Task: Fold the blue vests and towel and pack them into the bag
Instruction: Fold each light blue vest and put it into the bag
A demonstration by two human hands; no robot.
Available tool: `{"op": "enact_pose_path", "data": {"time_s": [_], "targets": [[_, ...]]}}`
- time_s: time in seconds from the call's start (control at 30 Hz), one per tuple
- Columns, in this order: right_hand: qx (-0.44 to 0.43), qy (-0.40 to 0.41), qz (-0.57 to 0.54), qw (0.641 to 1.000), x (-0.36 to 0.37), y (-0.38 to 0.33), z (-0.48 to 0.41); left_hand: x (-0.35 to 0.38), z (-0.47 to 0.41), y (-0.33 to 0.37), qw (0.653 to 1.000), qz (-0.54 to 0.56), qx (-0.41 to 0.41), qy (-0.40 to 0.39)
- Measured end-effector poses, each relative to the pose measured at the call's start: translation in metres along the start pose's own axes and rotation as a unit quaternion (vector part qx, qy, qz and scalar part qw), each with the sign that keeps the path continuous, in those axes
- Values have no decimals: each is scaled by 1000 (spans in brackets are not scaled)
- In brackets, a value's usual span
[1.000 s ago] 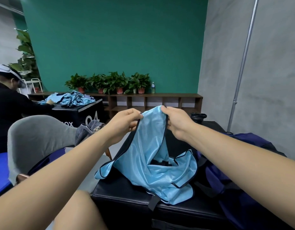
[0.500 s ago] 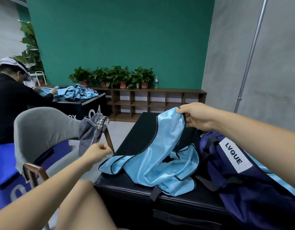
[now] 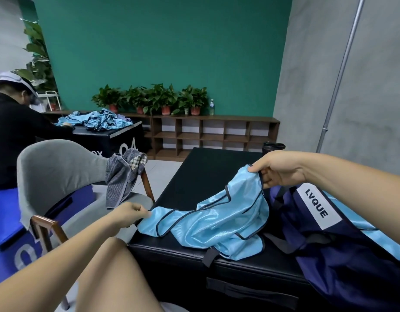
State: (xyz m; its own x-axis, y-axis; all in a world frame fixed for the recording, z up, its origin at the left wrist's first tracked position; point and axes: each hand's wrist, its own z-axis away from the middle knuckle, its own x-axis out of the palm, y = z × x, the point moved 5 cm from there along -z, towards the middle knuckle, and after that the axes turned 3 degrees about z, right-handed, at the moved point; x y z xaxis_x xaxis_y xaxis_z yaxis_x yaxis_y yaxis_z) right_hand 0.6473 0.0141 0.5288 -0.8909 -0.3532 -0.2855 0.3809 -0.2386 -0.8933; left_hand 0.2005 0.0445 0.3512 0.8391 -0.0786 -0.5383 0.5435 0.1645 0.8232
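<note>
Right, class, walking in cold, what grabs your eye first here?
A shiny light blue vest stretches across the black padded table, pinched at its low end by the left hand and lifted at the other by the right hand. Beside it, right, lies a navy bag labelled LVQUE; behind, a green wall.

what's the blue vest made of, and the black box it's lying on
The blue vest looks like thin synthetic mesh, probably polyester: it has a sheen, fine weave, limp drape, dark piping. The black box seems padded vinyl or faux leather: smooth, dull gloss, seamed edge.
</note>
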Motion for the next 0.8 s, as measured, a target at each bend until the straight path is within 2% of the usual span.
{"op": "enact_pose_path", "data": {"time_s": [0.13,0.23,0.53,0.67,0.8], "targets": [[-22,-24,-19,999,2,0,1,-11,3,24,998,57,25,21],[-68,-26,-42,996,3,-11,6,-20,4,48,988,150,43,12],[-217,-1,-147,965,-21,-72,37,-66,26,157,906,413,91,6],[-277,34,-151,948,-43,-103,58,-95,46,206,881,441,172,20],[-330,103,-110,932,-65,-130,79,-123,64,246,868,440,229,28]]}}
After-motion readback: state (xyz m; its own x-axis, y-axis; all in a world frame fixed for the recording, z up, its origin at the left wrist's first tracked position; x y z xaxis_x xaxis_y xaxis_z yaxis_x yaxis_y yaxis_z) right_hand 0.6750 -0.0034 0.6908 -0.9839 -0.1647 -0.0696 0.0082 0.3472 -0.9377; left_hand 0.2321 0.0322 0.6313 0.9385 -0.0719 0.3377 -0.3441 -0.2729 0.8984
